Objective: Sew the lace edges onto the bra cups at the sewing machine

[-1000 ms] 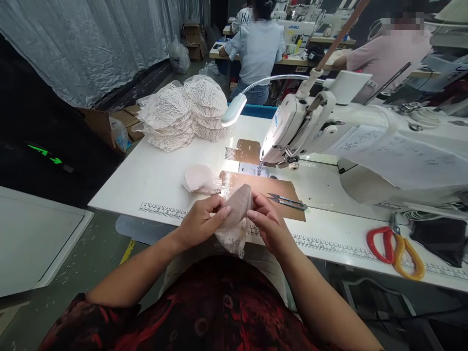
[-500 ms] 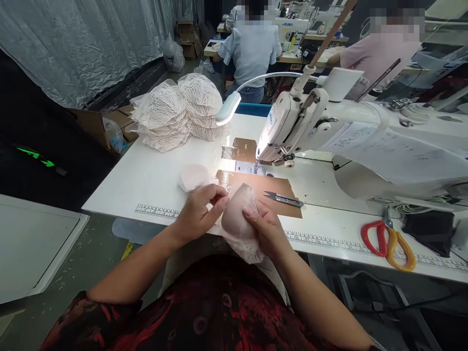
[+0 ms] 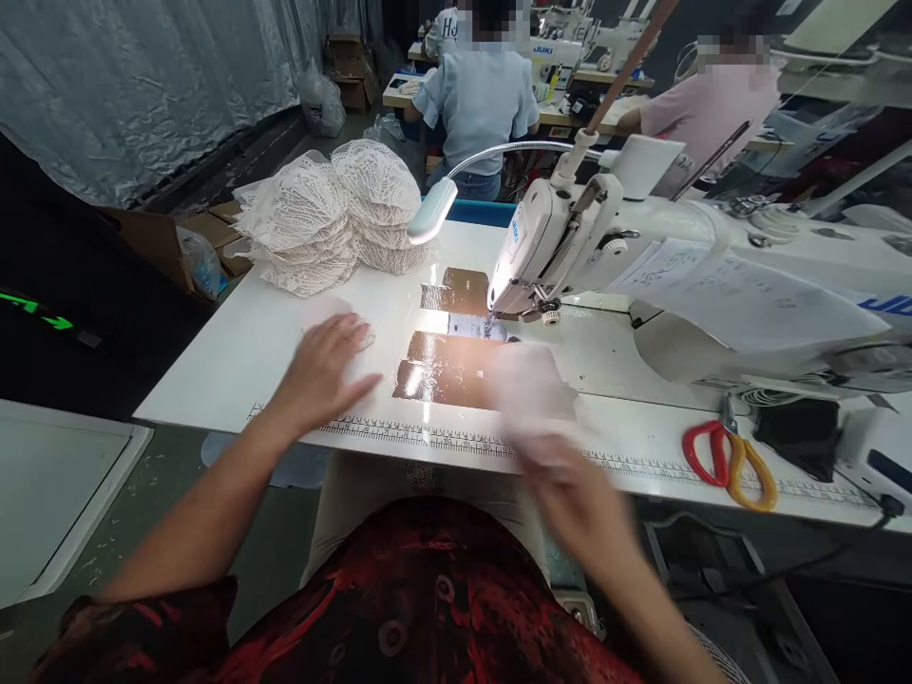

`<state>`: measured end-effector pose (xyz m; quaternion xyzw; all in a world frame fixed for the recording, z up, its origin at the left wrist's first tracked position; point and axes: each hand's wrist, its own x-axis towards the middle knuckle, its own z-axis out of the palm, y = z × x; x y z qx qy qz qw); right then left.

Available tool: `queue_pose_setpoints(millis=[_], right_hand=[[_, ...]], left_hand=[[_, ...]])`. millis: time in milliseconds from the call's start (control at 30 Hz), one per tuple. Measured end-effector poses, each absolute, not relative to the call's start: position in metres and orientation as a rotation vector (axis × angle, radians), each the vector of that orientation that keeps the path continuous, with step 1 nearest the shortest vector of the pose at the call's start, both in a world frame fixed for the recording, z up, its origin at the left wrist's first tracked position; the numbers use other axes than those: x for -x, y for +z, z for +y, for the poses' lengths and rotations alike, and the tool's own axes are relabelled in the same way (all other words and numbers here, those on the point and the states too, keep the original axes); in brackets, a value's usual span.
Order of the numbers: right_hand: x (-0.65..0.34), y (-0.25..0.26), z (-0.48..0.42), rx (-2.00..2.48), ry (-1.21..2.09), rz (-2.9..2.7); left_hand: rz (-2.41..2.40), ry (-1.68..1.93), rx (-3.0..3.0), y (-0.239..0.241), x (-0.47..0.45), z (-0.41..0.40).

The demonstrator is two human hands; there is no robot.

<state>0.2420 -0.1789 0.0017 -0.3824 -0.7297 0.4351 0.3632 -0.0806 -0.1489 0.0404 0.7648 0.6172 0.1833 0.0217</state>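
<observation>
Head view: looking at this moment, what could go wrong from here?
The scissors lie with their handles close to the front edge of the table, so a passing sleeve or arm might knock them off.

The lace pile is stacked several layers high near the table's left edge; a bump could slide pieces off.

The pale cloth at the right hand is blurred, as is the hand; if the grip is loose, it might slip.

1) Off-white domed lace stacks (image 3: 303,214): far left corner of white table (image 3: 228,366)
2) Pale rounded fabric piece (image 3: 322,307): before them
3) Arched white metal sewing machine (image 3: 641,233): right of both
4) Red-and-yellow looped scissors (image 3: 723,454): near edge, right
</observation>
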Motion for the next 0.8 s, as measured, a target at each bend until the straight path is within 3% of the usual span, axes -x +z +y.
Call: queue_pose_setpoints(millis=[167, 433, 500, 600, 700, 800], right_hand=[[-0.195, 0.018, -0.180, 0.670, 1.274, -2.039], [-0.223, 0.044, -0.156, 0.820, 0.617, -1.629], [-0.222, 0.039, -0.150, 0.897, 0.812, -1.689], [-0.211, 0.025, -0.145, 0.816, 1.618, -1.722], [-0.199, 0.013, -0.147, 0.656, 2.211, -1.434], [-0.196, 0.009, -0.150, 0.603, 2.381, -1.278]], left_hand=[[1.038, 0.412, -1.982, 0.057, 0.021, -0.188], [1.603, 0.731, -1.726, 0.043, 0.038, -0.198], [1.318, 0.692, -1.609, 0.047, 0.037, -0.200], [0.832, 0.664, -1.543, 0.055, 0.024, -0.201], [0.925, 0.766, -1.727, 0.056, 0.012, -0.193], [1.067, 0.703, -1.727, 0.050, 0.009, -0.179]])
